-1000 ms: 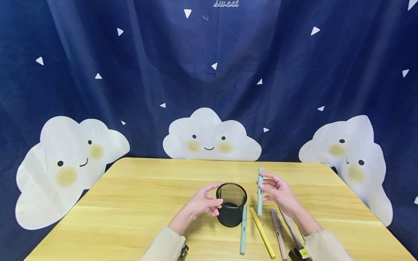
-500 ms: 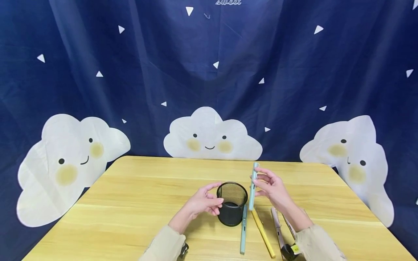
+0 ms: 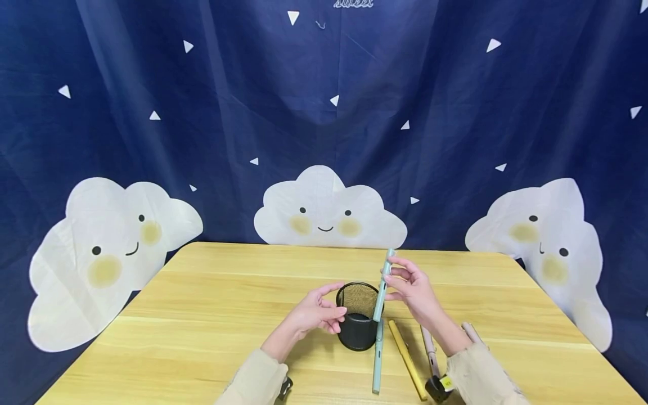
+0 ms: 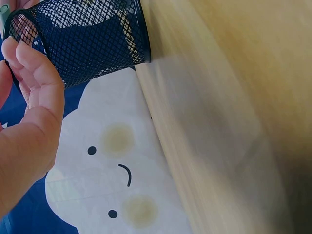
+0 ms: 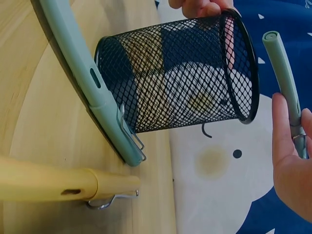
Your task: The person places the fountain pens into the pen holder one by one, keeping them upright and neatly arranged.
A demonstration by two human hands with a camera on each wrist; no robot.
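Note:
A black mesh pen cup (image 3: 356, 336) stands upright on the wooden table. My left hand (image 3: 318, 313) pinches its rim from the left, thumb and fingertips at the edge, as the left wrist view also shows. Between the thumb and fingers of my right hand (image 3: 412, 288) is a pale teal pen (image 3: 380, 301), tilted, its lower end overlapping the cup's right rim in the head view. From the right wrist, that held pen (image 5: 282, 68) appears apart from the cup (image 5: 170, 80), past its open end. Another teal pen (image 3: 377, 363) lies just right of the cup.
Right of the teal pen lies a yellow pen (image 3: 406, 360). Further right are a pale purple pen (image 3: 428, 344) and another pale pen (image 3: 471, 332), both partly covered by my right arm. A dark blue curtain (image 3: 334, 67) with clouds hangs behind the table (image 3: 202, 304).
My right hand has moved left with the teal pen, from right of the cup to its right rim, and the pen has tilted. My left hand stays on the cup.

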